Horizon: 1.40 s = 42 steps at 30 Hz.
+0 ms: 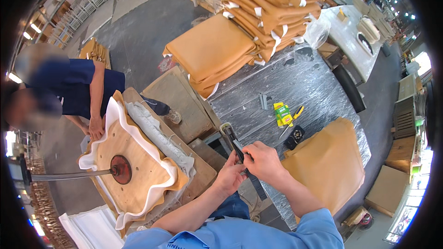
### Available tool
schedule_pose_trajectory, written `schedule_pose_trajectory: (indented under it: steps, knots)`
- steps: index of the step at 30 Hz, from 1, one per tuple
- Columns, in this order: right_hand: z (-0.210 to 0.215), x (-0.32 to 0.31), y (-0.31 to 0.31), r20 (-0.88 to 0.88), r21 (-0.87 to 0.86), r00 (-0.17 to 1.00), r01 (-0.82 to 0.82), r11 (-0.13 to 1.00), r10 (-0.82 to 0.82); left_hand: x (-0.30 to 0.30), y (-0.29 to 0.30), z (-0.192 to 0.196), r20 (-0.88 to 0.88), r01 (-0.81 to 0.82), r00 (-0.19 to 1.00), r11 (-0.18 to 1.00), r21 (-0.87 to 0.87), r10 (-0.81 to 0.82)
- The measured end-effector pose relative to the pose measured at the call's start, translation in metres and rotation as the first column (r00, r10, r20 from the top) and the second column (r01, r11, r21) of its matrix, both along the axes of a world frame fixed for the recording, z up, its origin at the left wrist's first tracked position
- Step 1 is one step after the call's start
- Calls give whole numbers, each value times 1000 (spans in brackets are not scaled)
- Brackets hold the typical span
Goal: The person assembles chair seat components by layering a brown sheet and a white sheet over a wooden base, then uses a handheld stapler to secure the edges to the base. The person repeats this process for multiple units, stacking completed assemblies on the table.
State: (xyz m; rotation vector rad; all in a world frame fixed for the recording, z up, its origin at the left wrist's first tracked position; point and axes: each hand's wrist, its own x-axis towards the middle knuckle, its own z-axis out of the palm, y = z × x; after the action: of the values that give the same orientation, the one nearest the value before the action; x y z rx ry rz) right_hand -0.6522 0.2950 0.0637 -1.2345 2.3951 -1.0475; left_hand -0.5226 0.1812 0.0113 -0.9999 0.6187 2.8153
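Both my hands grip a black staple gun (232, 139) with a pale hose loop at its top, held over the edge of the grey metal table (295, 80). My left hand (229, 176) holds its lower body from below. My right hand (261, 160) closes over its middle from the right. A tan seat cushion (330, 166) lies on the table just right of my right forearm. A yellow-green box (282, 113), yellow-handled pliers (291, 121) and a small black object (295, 134) lie beyond my hands.
Tan cushions are stacked at the table's far end (272, 4) and beside it (210, 50). At left, another person in dark blue presses a hand (96, 128) on an upturned wooden seat base (131, 166) with white foam, clamped by a red disc (121, 169).
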Motion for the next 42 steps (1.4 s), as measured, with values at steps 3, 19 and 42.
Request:
schedule_pose_trajectory:
  steps: [3, 19, 42]
  knots:
    - [23, 26, -2, -147, 100, 989, -2, 995, 16, 22, 7, 12, -171, 3, 985, 1000, -11, -5]
    - [20, 195, -10, 977, 0, 193, 405, 914, -85, 229, -24, 100, -416, 173, 873, 959, -222, -254]
    - [59, 234, -63, 876, -296, 477, 654, 696, -75, 306, -40, 129, -179, -101, 925, 238, -966, -335]
